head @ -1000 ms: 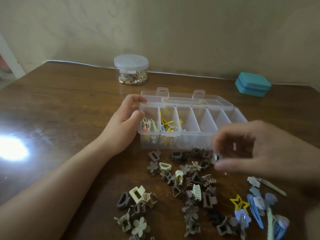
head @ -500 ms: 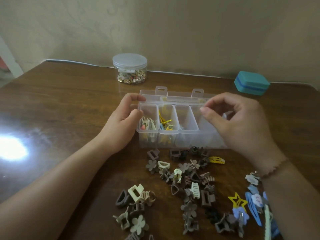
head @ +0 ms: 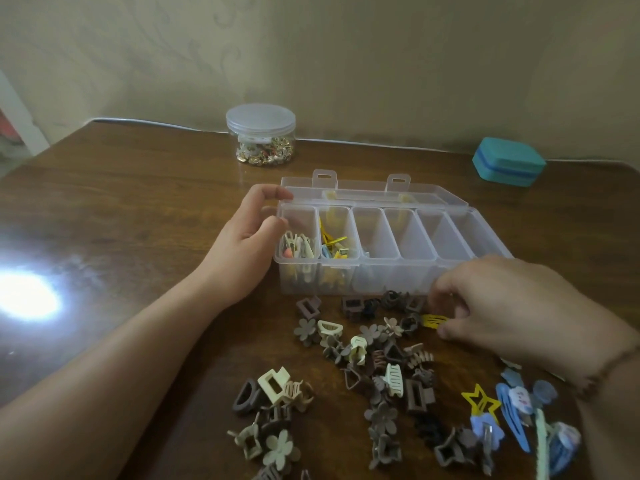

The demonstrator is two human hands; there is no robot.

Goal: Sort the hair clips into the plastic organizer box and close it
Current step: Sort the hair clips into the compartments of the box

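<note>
I am partway through the sorting step: the organizer box [head: 388, 251] stands open on the bench [head: 121, 209], lid folded back, with clips in its two leftmost compartments only and the rest looking bare. It is clear plastic, so the contents show through its front wall. My left hand [head: 242, 258] rests against the box's left end, fingers loosely curled at the corner, steadying rather than gripping it as far as I can tell. My right hand [head: 512, 306] is down at the pile of hair clips [head: 377, 362] just in front of the box, its fingers pinching a small yellow clip [head: 434, 320] that lies flat on the bench. Next, I judge, it must be lifted and carried to the second compartment, where other yellow pieces sit. Most of the brown and cream claw clips remain loose; closing is far off.
</note>
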